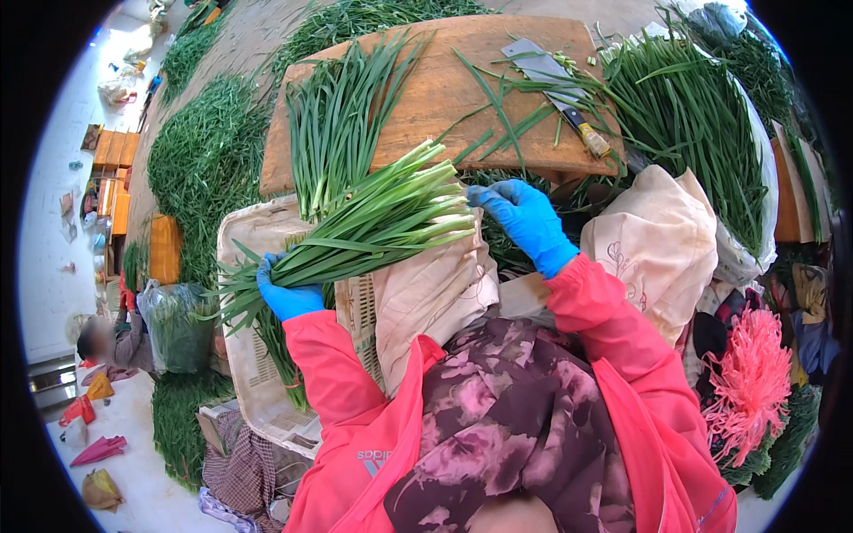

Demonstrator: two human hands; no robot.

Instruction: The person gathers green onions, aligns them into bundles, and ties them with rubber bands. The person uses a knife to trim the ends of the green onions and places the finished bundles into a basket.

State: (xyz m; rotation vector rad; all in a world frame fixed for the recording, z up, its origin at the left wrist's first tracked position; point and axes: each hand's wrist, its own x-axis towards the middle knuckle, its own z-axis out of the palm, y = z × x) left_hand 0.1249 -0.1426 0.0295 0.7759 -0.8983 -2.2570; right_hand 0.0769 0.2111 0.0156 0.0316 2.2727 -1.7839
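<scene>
A thick bunch of garlic chives [382, 209] lies slantwise in front of me, its pale cut ends to the right. My left hand [289, 289], in a blue glove, is closed round its leafy end. My right hand [524, 222], also gloved in blue, is beside the pale ends with thumb and fingers pinched together. What the pinch holds, if anything, I cannot make out. More chives [338, 124] lie on the left of the wooden board [435, 80]. A knife [555, 93] with a broad blade rests at the board's right, among loose leaves.
A white plastic crate [258, 373] stands below my left hand with chives in it. A large white bag of chives [693, 142] is at the right. Pink ties [751, 382] hang in a bundle at lower right. Heaps of chives [209, 160] cover the floor at left, where another person [124, 342] sits.
</scene>
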